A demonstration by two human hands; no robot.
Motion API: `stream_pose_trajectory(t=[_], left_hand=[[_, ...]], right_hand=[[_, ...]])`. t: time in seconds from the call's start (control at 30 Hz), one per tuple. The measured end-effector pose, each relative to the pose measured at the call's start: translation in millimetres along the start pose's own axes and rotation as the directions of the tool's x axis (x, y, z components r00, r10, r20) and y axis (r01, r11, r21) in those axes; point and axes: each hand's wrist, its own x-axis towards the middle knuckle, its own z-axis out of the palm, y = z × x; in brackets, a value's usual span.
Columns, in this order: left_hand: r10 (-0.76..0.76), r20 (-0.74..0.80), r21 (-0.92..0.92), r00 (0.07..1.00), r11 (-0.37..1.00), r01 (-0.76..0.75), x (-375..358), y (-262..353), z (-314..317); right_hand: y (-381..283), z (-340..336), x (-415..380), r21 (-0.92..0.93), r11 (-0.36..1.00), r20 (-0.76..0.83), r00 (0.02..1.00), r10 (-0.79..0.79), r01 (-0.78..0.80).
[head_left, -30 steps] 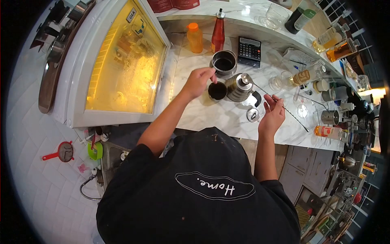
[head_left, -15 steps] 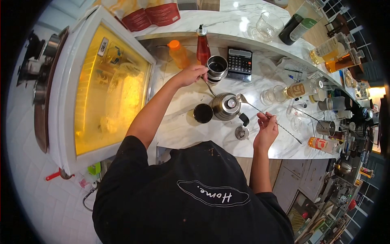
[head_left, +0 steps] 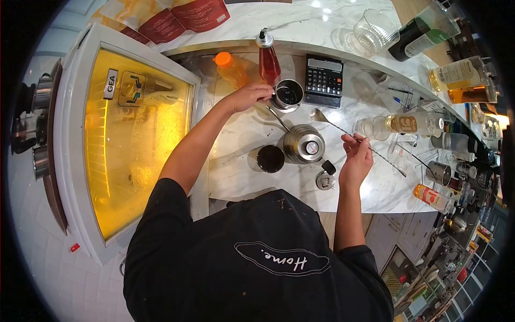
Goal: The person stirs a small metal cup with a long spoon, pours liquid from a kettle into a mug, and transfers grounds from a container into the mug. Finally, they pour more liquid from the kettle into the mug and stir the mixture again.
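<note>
My left hand [head_left: 252,99] pinches the handle at the left side of a small stainless-steel cup [head_left: 298,102]. Its interior looks dark, and a metal rim shows just under it. In my right hand [head_left: 356,160] a long twisted bar spoon [head_left: 381,155] is held by its shaft, its bowl pointing up-left, above the counter. A steel gooseneck kettle [head_left: 303,140] stands between the hands, its spout towards the left hand. Left of the kettle is a glass of dark liquid [head_left: 270,159]. A small round metal piece [head_left: 324,181] lies beside the kettle handle.
Behind the cup stand an orange-capped bottle [head_left: 232,70], a red pump bottle [head_left: 269,61] and a calculator [head_left: 324,80]. A yellow-lit glass-door cabinet [head_left: 139,139] borders the left. Several bottles, including a clear labelled one [head_left: 413,124], and glasses crowd the right.
The view has shifted slightly. The spoon's bowl has moved away from the kettle towards the calculator. The cup in my left hand now shows more of its inside.
</note>
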Motion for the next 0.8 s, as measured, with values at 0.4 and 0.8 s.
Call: stream_pose_trajectory(t=[0.4,0.8], left_hand=[[0.009,-0.141,-0.173,0.99,0.984,-0.034,4.4,-24.7,9.7],[0.14,-0.409,-0.132,0.902,0.969,-0.21,-6.0,-32.1,33.4]], right_hand=[[-7.1,23.5,13.1,-0.02,0.999,0.058,0.998,-0.034,0.035],[-8.0,23.5,6.9,0.023,1.0,0.071,0.997,0.011,-0.013]])
